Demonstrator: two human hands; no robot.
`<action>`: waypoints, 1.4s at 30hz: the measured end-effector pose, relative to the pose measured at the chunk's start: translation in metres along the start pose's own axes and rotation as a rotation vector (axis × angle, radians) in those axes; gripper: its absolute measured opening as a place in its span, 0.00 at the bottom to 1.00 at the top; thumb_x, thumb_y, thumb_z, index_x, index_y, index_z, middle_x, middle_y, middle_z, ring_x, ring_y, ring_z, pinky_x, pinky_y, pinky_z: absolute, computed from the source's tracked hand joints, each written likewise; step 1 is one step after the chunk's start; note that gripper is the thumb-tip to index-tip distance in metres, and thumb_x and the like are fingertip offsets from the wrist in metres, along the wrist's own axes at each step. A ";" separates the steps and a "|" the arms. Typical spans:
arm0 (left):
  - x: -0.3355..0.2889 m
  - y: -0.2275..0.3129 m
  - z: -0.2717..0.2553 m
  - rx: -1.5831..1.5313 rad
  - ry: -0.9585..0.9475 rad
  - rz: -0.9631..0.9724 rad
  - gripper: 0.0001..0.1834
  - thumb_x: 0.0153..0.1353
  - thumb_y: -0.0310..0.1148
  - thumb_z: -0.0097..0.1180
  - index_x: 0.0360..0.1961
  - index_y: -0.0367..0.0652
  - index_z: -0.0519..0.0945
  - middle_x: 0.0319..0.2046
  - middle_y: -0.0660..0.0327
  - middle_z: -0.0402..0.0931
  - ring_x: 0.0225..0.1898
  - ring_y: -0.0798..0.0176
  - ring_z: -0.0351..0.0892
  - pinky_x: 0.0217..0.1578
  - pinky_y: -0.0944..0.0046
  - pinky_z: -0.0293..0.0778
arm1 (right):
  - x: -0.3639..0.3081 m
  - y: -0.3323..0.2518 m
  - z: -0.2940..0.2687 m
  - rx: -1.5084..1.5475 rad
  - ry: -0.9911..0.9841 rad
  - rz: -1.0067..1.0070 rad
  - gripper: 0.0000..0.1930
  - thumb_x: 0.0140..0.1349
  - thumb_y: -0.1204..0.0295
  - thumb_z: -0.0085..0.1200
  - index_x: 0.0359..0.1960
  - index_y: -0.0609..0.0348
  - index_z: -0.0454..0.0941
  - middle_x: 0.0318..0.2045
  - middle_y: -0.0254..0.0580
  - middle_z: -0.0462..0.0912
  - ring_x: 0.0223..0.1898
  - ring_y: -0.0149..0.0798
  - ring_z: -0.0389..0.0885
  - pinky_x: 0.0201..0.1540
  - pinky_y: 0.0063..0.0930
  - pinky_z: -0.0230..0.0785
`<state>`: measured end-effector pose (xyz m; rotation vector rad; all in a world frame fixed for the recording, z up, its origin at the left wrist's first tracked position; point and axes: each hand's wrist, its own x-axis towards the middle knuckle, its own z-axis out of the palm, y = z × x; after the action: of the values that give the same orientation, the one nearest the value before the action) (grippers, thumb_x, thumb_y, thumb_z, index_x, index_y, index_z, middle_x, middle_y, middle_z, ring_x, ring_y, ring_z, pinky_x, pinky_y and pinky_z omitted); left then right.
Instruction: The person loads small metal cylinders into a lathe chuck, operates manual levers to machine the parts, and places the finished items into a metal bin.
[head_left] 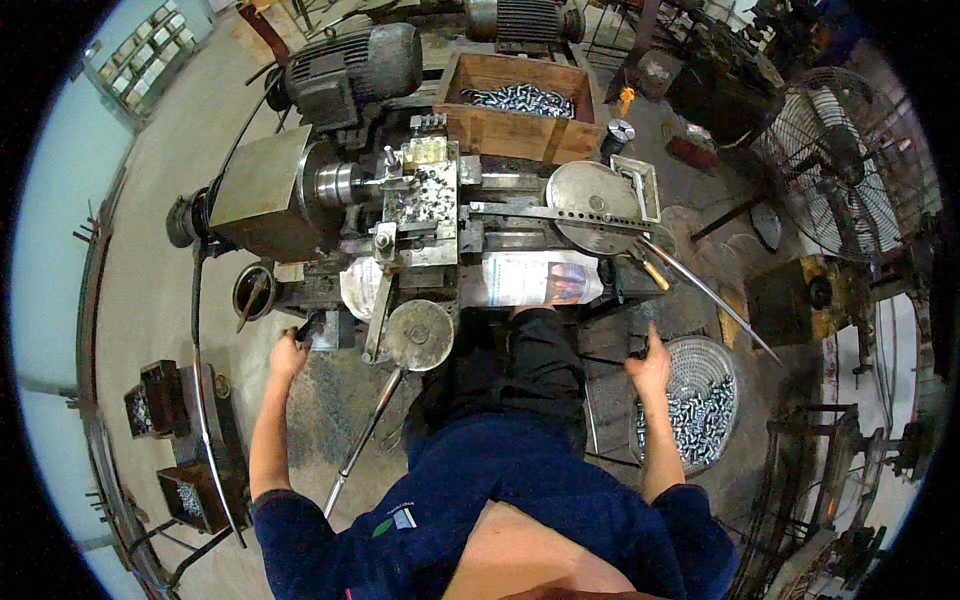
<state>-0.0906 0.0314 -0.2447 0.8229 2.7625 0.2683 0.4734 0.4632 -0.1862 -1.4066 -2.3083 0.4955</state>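
My left hand [289, 354] is closed beside the front left of a small metal lathe [420, 205]. A dark piece shows at its fingertips, too small to make out. On the other side, my right hand [650, 368] is above the rim of a round perforated basket [733, 400], with one finger stretched forward and the thumb apart. I see nothing between them. Many short shiny metal pieces [700, 425] lie in the basket. In front of me stands the lathe, its round chuck [335, 185] facing a slide with dark chips on it.
A wooden box [510, 135] of metal parts stands behind the lathe. Long levers with round plates [420, 335] [598, 205] reach toward me and to the right. An electric motor [350, 70] sits at the back left, a large fan [840, 160] at the right. Small bins [190, 498] stand at the left.
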 end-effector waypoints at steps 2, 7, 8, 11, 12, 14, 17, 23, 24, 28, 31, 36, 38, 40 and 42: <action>0.023 -0.008 0.005 0.154 0.028 0.071 0.24 0.53 0.44 0.56 0.45 0.37 0.73 0.39 0.46 0.74 0.39 0.46 0.76 0.37 0.52 0.72 | -0.017 -0.004 0.006 0.034 -0.059 0.089 0.37 0.34 0.71 0.55 0.56 0.62 0.67 0.43 0.64 0.75 0.45 0.58 0.75 0.48 0.37 0.67; 0.041 0.011 0.047 0.242 0.155 0.001 0.22 0.53 0.50 0.54 0.31 0.39 0.77 0.26 0.48 0.77 0.30 0.44 0.78 0.32 0.49 0.73 | -0.031 -0.019 0.010 0.049 -0.165 0.161 0.33 0.35 0.69 0.54 0.52 0.62 0.71 0.39 0.62 0.78 0.42 0.56 0.77 0.46 0.36 0.69; 0.043 0.023 0.064 0.146 0.189 -0.186 0.23 0.53 0.51 0.54 0.31 0.38 0.77 0.27 0.47 0.78 0.31 0.44 0.78 0.32 0.50 0.74 | -0.033 -0.015 0.013 0.013 -0.175 0.152 0.32 0.35 0.68 0.54 0.51 0.63 0.72 0.39 0.62 0.78 0.41 0.56 0.77 0.45 0.36 0.69; 0.042 0.038 0.119 -0.058 0.273 -0.535 0.26 0.52 0.53 0.54 0.33 0.37 0.76 0.29 0.45 0.78 0.32 0.45 0.79 0.32 0.52 0.74 | -0.026 -0.028 0.023 -0.005 -0.209 0.073 0.28 0.36 0.69 0.54 0.46 0.64 0.75 0.38 0.63 0.78 0.41 0.56 0.77 0.45 0.37 0.69; 0.044 0.031 0.128 -0.062 0.294 -0.471 0.27 0.52 0.54 0.54 0.35 0.37 0.76 0.29 0.44 0.78 0.32 0.45 0.79 0.32 0.52 0.75 | -0.023 -0.037 0.022 0.024 -0.205 0.037 0.28 0.36 0.70 0.54 0.46 0.64 0.75 0.38 0.63 0.78 0.41 0.56 0.77 0.45 0.37 0.69; 0.047 -0.011 0.103 -0.088 -0.080 -0.382 0.24 0.50 0.50 0.56 0.36 0.39 0.75 0.29 0.46 0.78 0.33 0.47 0.80 0.32 0.51 0.75 | -0.003 -0.056 0.008 0.057 -0.173 -0.035 0.28 0.37 0.70 0.54 0.46 0.65 0.75 0.37 0.63 0.78 0.40 0.56 0.78 0.45 0.37 0.69; 0.039 0.013 0.054 0.228 -0.028 -0.144 0.20 0.48 0.45 0.57 0.38 0.43 0.76 0.37 0.51 0.78 0.39 0.49 0.78 0.39 0.53 0.74 | 0.038 -0.092 -0.015 0.090 -0.171 -0.107 0.25 0.37 0.71 0.54 0.44 0.59 0.77 0.38 0.57 0.79 0.40 0.55 0.76 0.45 0.41 0.69; 0.015 0.024 0.017 0.211 -0.023 -0.106 0.21 0.50 0.47 0.56 0.40 0.43 0.76 0.38 0.50 0.77 0.41 0.48 0.77 0.39 0.52 0.73 | 0.125 -0.248 -0.020 0.278 0.009 -0.824 0.23 0.36 0.74 0.56 0.41 0.60 0.77 0.39 0.51 0.79 0.41 0.52 0.76 0.45 0.37 0.69; 0.006 0.025 0.002 0.191 -0.008 -0.060 0.21 0.51 0.47 0.55 0.41 0.44 0.77 0.38 0.50 0.77 0.41 0.48 0.77 0.39 0.52 0.73 | 0.132 -0.286 -0.021 0.284 -0.022 -0.865 0.21 0.37 0.72 0.55 0.39 0.60 0.76 0.37 0.48 0.79 0.39 0.52 0.75 0.44 0.38 0.68; -0.024 0.031 -0.111 0.124 0.291 -0.054 0.21 0.54 0.46 0.54 0.44 0.43 0.76 0.37 0.48 0.77 0.39 0.46 0.77 0.39 0.52 0.72 | 0.159 -0.395 0.026 0.290 0.052 -1.254 0.18 0.31 0.70 0.56 0.30 0.62 0.79 0.34 0.46 0.78 0.44 0.47 0.73 0.53 0.38 0.63; -0.063 -0.017 -0.182 0.131 0.524 -0.179 0.19 0.56 0.45 0.51 0.42 0.41 0.76 0.35 0.48 0.77 0.37 0.47 0.77 0.38 0.53 0.72 | 0.164 -0.450 0.061 -0.179 -0.048 -1.291 0.16 0.30 0.67 0.56 0.25 0.60 0.81 0.35 0.47 0.78 0.45 0.46 0.72 0.61 0.40 0.54; -0.135 -0.127 -0.162 0.189 0.485 -0.607 0.23 0.58 0.49 0.49 0.39 0.37 0.77 0.32 0.45 0.77 0.35 0.44 0.77 0.36 0.51 0.72 | 0.169 -0.485 0.095 -0.488 -0.334 -1.177 0.17 0.36 0.60 0.60 0.29 0.53 0.83 0.36 0.43 0.81 0.46 0.44 0.75 0.63 0.41 0.49; -0.137 -0.052 -0.135 0.213 0.504 -0.604 0.27 0.56 0.53 0.50 0.37 0.35 0.77 0.30 0.43 0.77 0.34 0.42 0.77 0.35 0.50 0.72 | 0.181 -0.477 0.106 -0.498 -0.350 -1.153 0.15 0.38 0.62 0.58 0.29 0.52 0.82 0.35 0.43 0.82 0.45 0.43 0.76 0.62 0.40 0.50; -0.160 -0.017 -0.126 0.138 0.570 -0.570 0.28 0.54 0.54 0.53 0.36 0.33 0.77 0.29 0.43 0.77 0.32 0.41 0.77 0.35 0.49 0.72 | 0.173 -0.482 0.102 -0.517 -0.350 -1.212 0.13 0.41 0.63 0.55 0.29 0.51 0.82 0.33 0.43 0.82 0.44 0.42 0.78 0.62 0.40 0.50; -0.161 0.023 -0.129 0.105 0.532 -0.534 0.27 0.52 0.52 0.55 0.35 0.33 0.77 0.29 0.43 0.77 0.33 0.41 0.77 0.35 0.50 0.72 | 0.176 -0.480 0.105 -0.513 -0.338 -1.180 0.12 0.42 0.63 0.54 0.29 0.51 0.82 0.33 0.43 0.82 0.44 0.42 0.78 0.63 0.40 0.50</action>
<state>0.0151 -0.0534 -0.0868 -0.0089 3.3762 0.2671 -0.0166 0.4025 -0.0171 0.1173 -3.1243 -0.2669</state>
